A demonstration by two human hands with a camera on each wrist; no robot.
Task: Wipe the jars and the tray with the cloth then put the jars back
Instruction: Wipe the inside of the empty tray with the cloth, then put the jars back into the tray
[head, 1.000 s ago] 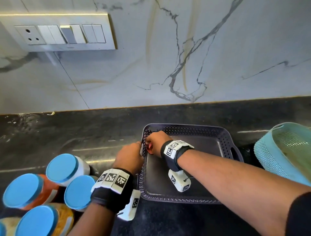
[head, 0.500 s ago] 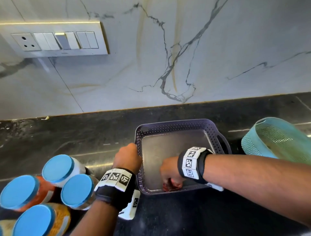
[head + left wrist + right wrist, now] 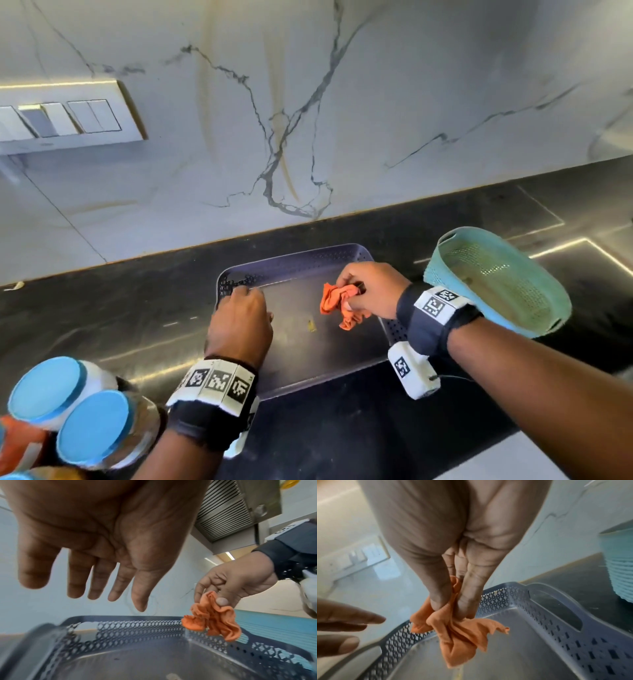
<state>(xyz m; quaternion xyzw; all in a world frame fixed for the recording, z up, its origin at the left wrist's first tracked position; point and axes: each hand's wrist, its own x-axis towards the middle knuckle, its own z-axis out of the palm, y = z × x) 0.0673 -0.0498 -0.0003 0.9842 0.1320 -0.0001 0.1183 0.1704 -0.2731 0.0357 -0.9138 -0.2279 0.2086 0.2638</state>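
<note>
A grey perforated tray (image 3: 346, 255) (image 3: 140, 630) (image 3: 544, 601) lies empty on the black counter. My right hand (image 3: 368, 287) (image 3: 228, 586) (image 3: 453, 601) hangs above the tray's right half and pinches a crumpled orange cloth (image 3: 337, 301) (image 3: 214, 620) (image 3: 458, 634) that dangles clear of the tray floor. My left hand (image 3: 239, 318) (image 3: 96, 574) hovers over the tray's left edge with straight, spread fingers and holds nothing. Several blue-lidded jars (image 3: 92, 428) stand at the lower left on the counter.
A teal mesh basket (image 3: 496, 277) (image 3: 618, 563) sits right of the tray, close to my right wrist. A small yellowish speck (image 3: 311, 325) lies on the tray floor. The marble wall with a switch panel (image 3: 68, 120) rises behind the counter.
My right hand has lifted the cloth from the tray's near edge up over its right side. My left hand has let go of the tray's left rim and opened above it.
</note>
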